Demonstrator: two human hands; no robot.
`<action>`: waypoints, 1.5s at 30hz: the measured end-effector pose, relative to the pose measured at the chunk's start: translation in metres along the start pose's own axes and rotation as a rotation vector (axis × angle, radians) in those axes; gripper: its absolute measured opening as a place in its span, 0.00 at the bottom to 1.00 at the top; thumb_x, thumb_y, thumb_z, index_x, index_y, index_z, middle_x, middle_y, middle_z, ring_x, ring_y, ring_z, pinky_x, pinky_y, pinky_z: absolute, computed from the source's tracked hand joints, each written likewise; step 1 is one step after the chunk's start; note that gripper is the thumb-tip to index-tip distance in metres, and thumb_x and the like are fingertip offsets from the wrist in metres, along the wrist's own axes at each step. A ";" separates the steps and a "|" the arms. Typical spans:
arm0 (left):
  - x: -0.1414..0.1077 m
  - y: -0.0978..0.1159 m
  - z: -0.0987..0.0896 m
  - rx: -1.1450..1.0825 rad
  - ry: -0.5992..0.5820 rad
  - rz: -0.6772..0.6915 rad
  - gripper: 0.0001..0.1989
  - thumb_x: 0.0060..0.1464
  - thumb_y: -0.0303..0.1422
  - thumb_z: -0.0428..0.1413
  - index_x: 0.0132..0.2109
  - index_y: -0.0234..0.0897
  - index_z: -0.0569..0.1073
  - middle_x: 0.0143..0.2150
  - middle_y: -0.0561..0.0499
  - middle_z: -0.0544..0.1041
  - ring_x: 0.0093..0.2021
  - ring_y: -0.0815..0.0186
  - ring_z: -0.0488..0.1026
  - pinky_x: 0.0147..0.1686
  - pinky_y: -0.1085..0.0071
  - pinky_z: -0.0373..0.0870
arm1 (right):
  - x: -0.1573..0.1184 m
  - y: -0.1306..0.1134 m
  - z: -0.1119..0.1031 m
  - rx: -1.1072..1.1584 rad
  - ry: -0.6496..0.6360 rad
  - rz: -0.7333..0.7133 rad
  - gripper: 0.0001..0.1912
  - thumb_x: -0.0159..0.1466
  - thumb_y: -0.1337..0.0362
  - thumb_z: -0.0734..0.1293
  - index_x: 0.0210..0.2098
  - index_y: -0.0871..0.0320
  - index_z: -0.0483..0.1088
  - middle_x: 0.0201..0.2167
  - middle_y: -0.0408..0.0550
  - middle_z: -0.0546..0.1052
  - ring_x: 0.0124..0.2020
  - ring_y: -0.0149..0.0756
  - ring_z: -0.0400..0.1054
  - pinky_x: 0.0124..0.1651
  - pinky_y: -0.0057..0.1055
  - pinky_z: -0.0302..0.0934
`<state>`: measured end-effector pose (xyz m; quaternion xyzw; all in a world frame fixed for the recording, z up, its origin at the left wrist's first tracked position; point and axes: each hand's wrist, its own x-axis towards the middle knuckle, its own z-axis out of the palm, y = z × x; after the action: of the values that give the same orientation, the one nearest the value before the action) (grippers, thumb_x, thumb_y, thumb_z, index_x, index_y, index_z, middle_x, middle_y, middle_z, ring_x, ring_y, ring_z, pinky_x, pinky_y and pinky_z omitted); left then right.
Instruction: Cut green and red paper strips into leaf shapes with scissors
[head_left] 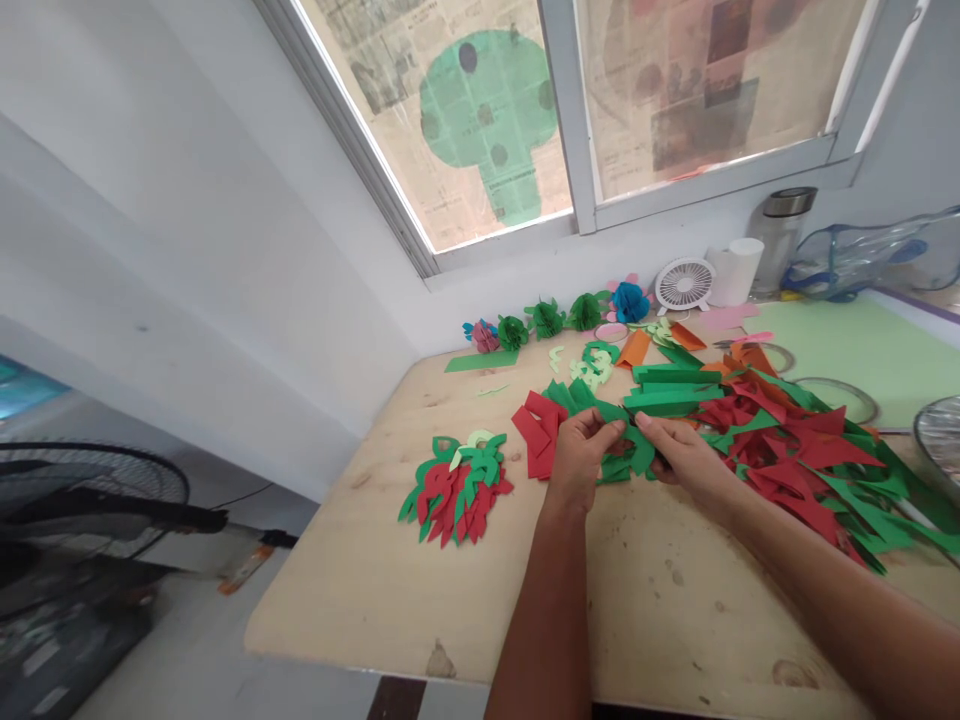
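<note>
In the middle of the table, my left hand (585, 447) pinches a piece of green paper (613, 411) between thumb and fingers. Close by on the right, my right hand (681, 452) is closed around what look like small dark scissors (631, 413), mostly hidden by the fingers. Their dark tip meets the green paper between the two hands. Folded red paper (537, 432) lies just left of my left hand. Green paper strips (675, 388) lie beyond my right hand. A pile of cut red and green leaf shapes (454, 490) rests farther left.
A large heap of red and green scraps (802, 440) spreads at the right. Several paper flowers (547, 319), a small white fan (685, 285) and a bottle (781, 240) stand along the wall. Light-green sheets (862, 350) lie at the back right. A black floor fan (97, 490) is left of the table.
</note>
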<state>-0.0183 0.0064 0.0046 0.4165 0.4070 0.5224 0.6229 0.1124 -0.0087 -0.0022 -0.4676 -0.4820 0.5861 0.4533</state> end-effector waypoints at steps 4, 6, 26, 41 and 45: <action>0.000 0.001 0.000 0.001 -0.005 -0.002 0.13 0.37 0.36 0.65 0.26 0.33 0.72 0.23 0.54 0.72 0.22 0.73 0.68 0.27 0.74 0.66 | 0.000 -0.001 0.000 0.004 -0.004 0.002 0.28 0.53 0.38 0.63 0.20 0.57 0.60 0.12 0.33 0.52 0.13 0.22 0.43 0.17 0.23 0.34; -0.001 0.001 0.001 0.000 -0.003 -0.006 0.13 0.37 0.37 0.65 0.26 0.32 0.72 0.23 0.54 0.72 0.22 0.73 0.69 0.27 0.74 0.66 | -0.001 -0.001 0.001 0.006 -0.003 0.004 0.28 0.53 0.38 0.63 0.20 0.57 0.59 0.12 0.33 0.52 0.13 0.22 0.43 0.17 0.23 0.34; -0.002 0.003 -0.001 0.008 -0.021 0.002 0.12 0.39 0.37 0.64 0.27 0.33 0.73 0.24 0.54 0.71 0.23 0.73 0.68 0.28 0.74 0.65 | -0.002 -0.005 -0.001 -0.024 -0.027 0.006 0.27 0.54 0.39 0.62 0.18 0.57 0.57 0.11 0.34 0.54 0.13 0.22 0.43 0.17 0.24 0.34; -0.001 0.002 -0.002 0.019 -0.050 -0.022 0.12 0.38 0.37 0.64 0.27 0.33 0.74 0.25 0.53 0.72 0.23 0.74 0.67 0.27 0.75 0.66 | -0.003 -0.007 -0.002 -0.020 -0.073 0.000 0.27 0.55 0.39 0.62 0.19 0.56 0.57 0.12 0.33 0.52 0.14 0.22 0.41 0.18 0.25 0.34; -0.001 0.002 -0.002 0.019 -0.034 -0.026 0.12 0.37 0.37 0.64 0.27 0.33 0.74 0.24 0.53 0.72 0.22 0.73 0.67 0.26 0.74 0.66 | -0.003 -0.007 -0.001 -0.032 -0.063 -0.004 0.27 0.55 0.39 0.61 0.19 0.56 0.57 0.11 0.33 0.52 0.14 0.23 0.41 0.17 0.24 0.34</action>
<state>-0.0209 0.0054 0.0063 0.4259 0.4066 0.5032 0.6325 0.1147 -0.0103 0.0047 -0.4552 -0.5061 0.5918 0.4318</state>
